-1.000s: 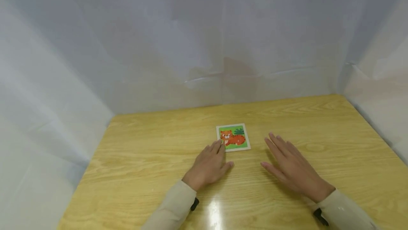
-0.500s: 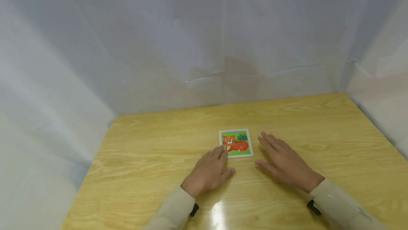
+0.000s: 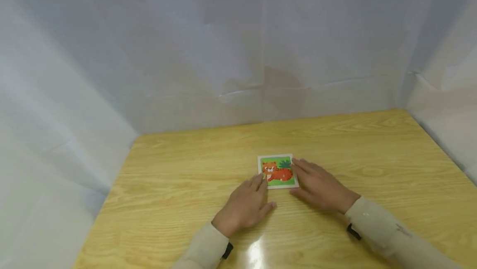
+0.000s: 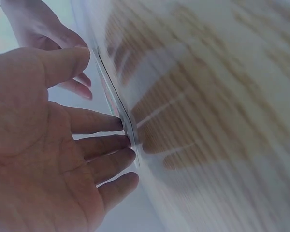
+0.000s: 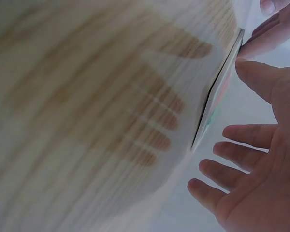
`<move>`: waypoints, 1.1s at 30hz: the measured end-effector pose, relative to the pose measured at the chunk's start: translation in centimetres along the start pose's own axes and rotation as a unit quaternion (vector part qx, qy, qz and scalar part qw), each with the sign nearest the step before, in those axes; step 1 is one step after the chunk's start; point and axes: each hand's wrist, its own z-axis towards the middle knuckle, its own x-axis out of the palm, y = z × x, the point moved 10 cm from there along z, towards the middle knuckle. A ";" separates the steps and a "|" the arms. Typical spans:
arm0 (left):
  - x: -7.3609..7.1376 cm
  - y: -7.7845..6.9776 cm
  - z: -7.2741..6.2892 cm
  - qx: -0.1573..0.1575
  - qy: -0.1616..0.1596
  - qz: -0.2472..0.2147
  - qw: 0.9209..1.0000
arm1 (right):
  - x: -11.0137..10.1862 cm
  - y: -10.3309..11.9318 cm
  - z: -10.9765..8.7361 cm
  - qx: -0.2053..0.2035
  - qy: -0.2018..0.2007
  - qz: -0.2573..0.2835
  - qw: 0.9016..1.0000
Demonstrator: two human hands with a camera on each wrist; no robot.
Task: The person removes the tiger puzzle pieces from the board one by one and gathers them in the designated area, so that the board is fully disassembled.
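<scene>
A flat square tiger picture board [image 3: 279,171] with a pale border lies face up on the wooden table [image 3: 179,178]. At its lower left corner rest the fingertips of my left hand [image 3: 244,207], fingers extended and thumb apart. In the left wrist view, the left fingers [image 4: 106,145] meet the board's edge [image 4: 120,104]. My right hand [image 3: 322,186] is at the board's right side, its fingertips beside the border. Seen from the right wrist, the fingers [image 5: 227,174] are straight and spread a little, near the board [image 5: 217,96]; whether they touch it I cannot tell.
White sheeting [image 3: 208,53] hangs behind the table's far edge and along both sides. A glare spot [image 3: 255,252] shines on the tabletop in front, between the two sleeves.
My right hand has moved left, from well apart to the board's right edge. The board has slid a little toward me, with my left fingertips staying on its corner.
</scene>
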 end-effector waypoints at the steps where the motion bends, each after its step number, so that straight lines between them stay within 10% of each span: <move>1: 0.0 0.0 0.0 0.000 0.001 0.002 1.000 | 0.1 0.1 0.2 -0.002 0.002 -0.001 1.000; 16: -0.5 0.1 0.0 0.012 -0.006 -0.002 1.000 | 1.6 -0.1 1.7 0.004 0.039 0.008 0.999; 33: -4.6 3.8 2.8 -0.022 -0.070 -0.146 0.986 | 1.5 -0.2 2.7 0.009 0.051 0.010 0.999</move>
